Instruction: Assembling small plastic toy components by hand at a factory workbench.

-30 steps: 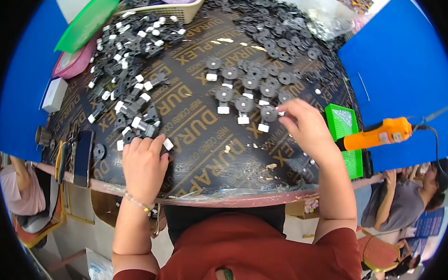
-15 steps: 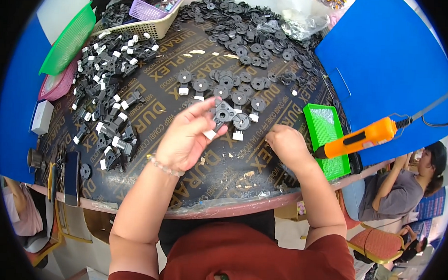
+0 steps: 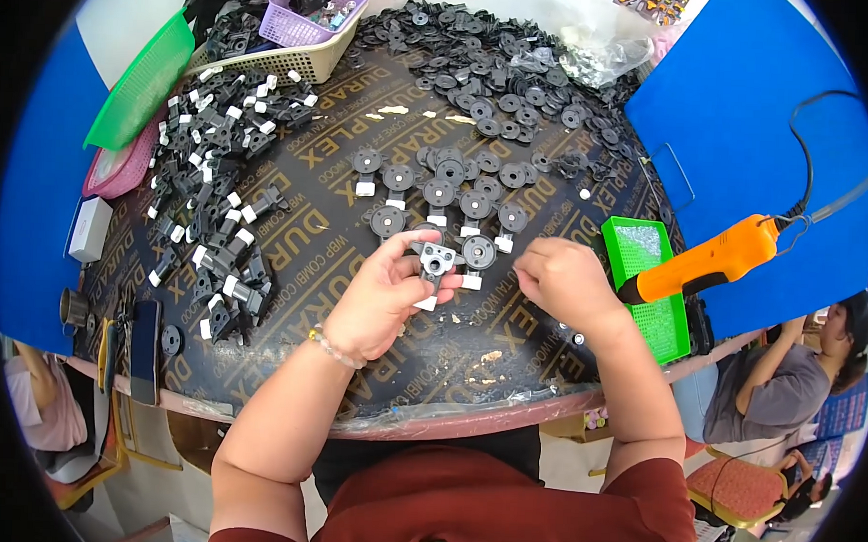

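Note:
A black plastic bracket with a white end (image 3: 434,261) is held between the thumb and fingers of my left hand (image 3: 371,307). It is tilted so its round central hole and small corner holes face up. To its right, my right hand (image 3: 567,280) is curled over the table with its fingertips pinched together; anything inside them is hidden. Just beyond my hands lie several black discs joined to white-ended brackets, among them a disc assembly (image 3: 478,253) right beside the held bracket. An orange electric screwdriver (image 3: 712,260) hangs at the right, its tip over a green tray (image 3: 678,337).
Loose white-ended brackets (image 3: 227,221) form a heap on the left. Black discs (image 3: 503,77) are piled along the far edge near a clear plastic bag (image 3: 604,57). Baskets stand at the far left, including a green basket (image 3: 140,79). A phone (image 3: 146,342) lies near the left edge.
My left hand has closed more firmly on the bracket and turned its holed face up, after its fingers were spread. My right hand stays pinched in nearly the same place. The view has shifted slightly.

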A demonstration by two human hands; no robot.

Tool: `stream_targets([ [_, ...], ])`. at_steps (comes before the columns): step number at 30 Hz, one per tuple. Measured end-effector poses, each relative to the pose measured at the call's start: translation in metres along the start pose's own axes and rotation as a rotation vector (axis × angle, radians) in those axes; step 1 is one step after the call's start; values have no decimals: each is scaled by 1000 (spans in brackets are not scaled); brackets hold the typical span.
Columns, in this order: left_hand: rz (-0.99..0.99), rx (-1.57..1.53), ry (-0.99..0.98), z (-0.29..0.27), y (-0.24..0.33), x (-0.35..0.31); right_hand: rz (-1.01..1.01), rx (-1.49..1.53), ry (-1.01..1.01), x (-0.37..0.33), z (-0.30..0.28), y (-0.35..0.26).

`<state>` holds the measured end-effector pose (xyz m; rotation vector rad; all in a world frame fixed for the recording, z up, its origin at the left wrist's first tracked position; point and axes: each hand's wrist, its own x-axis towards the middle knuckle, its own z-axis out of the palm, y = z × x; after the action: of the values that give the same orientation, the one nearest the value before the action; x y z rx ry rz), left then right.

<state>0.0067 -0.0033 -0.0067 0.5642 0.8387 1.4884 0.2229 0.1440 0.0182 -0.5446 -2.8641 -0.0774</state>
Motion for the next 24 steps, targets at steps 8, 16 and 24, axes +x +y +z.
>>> stream_targets([
  [8, -88, 94, -12, -7, -6, 1, -286, 210, 235, 49, -5, -42],
  [16, -75, -60, 64, 0, -7, 2, 68, 191, 357, 52, -16, -12],
  [24, -99, 33, 111, -3, -6, 3, 464, 98, 201, 78, 26, 66],
])
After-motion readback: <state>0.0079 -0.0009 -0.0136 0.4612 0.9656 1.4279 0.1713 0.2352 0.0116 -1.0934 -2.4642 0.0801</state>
